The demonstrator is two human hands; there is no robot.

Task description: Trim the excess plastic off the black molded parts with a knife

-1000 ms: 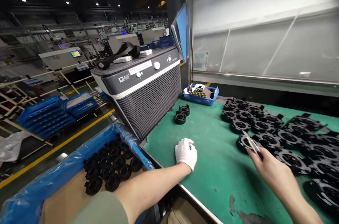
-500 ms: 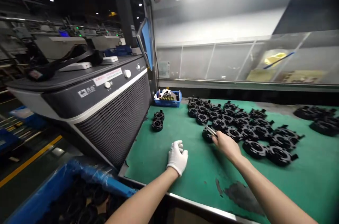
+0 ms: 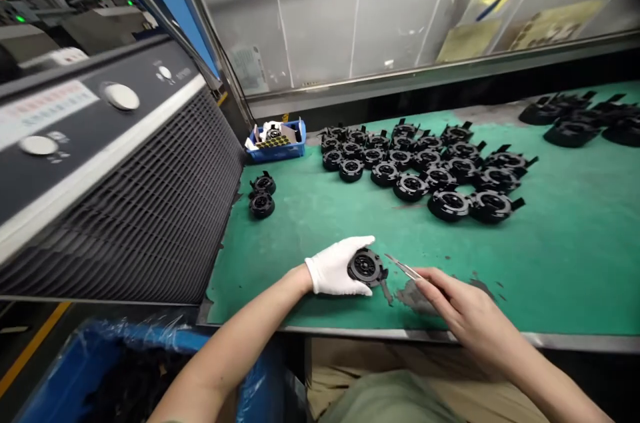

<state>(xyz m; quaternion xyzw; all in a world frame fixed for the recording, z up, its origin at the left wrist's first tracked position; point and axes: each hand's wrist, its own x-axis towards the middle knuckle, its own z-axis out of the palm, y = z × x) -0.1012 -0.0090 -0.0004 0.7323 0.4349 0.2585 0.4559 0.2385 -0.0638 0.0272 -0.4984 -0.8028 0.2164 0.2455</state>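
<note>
My left hand [image 3: 336,266], in a white glove, grips a round black plastic part [image 3: 367,267] near the front edge of the green mat [image 3: 550,236]. My bare right hand [image 3: 463,306] pinches metal tweezers [image 3: 403,268], whose tips point at the part from its right side. Further back on the mat lies a cluster of several like black parts [image 3: 420,166]. Two more black parts [image 3: 262,195] sit apart at the left.
A large grey machine with a ribbed grille [image 3: 125,203] stands at the left of the mat. A small blue tray [image 3: 277,140] sits at the back. More black parts [image 3: 580,120] lie far right. A blue-lined bin [image 3: 75,370] is below left. A clear panel [image 3: 400,10] closes the back.
My left hand, empty and curled before, now holds a black part. My right hand drew the tweezers back from the cluster toward the front edge. The view dropped and closed in.
</note>
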